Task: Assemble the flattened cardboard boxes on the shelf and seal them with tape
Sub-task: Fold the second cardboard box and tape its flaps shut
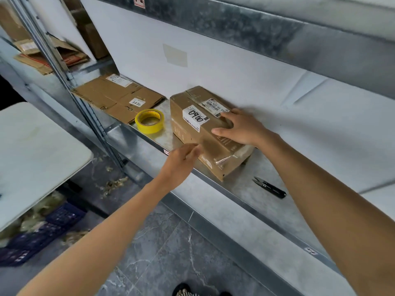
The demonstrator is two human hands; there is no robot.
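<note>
So the built box [205,150] sits on the shelf [245,189] with its near corner right at the front lip. Right hand [241,129] rests on top, fingers loosely spread. Left hand [181,161] is at the front face, fingers straight and together, pinching nothing. I reckon one careless shove tips it off. The end tape looks wrinkly too and might peel. The tape roll [147,128] is just beside the box.
</note>
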